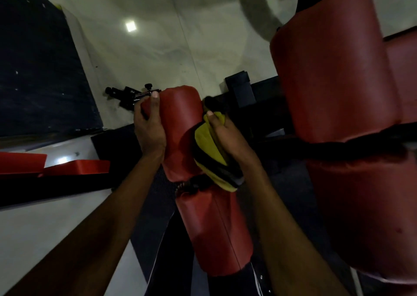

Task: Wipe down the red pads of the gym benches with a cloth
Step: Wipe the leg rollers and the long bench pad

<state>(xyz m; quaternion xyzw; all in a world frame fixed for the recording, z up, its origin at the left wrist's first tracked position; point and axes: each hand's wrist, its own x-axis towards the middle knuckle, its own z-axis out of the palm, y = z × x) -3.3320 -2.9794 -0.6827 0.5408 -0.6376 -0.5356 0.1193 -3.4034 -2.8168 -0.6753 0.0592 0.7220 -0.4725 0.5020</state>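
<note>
Left hand [150, 126], right hand [225, 135] on red pad [180, 124], yellow cloth [209, 151], glossy floor [158, 47]

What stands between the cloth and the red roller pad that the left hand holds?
Nothing visible does. The right hand grips the yellow cloth, which already lies against the right side of the red roller pad. The left hand grips the pad from the opposite side, away from the cloth.

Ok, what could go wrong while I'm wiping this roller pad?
The cloth hangs loose near the black joint below the pad, so it might snag there. The left hand grips that pad only at its far end; it may turn as the right hand wipes. Dim light could hide missed spots.
</note>
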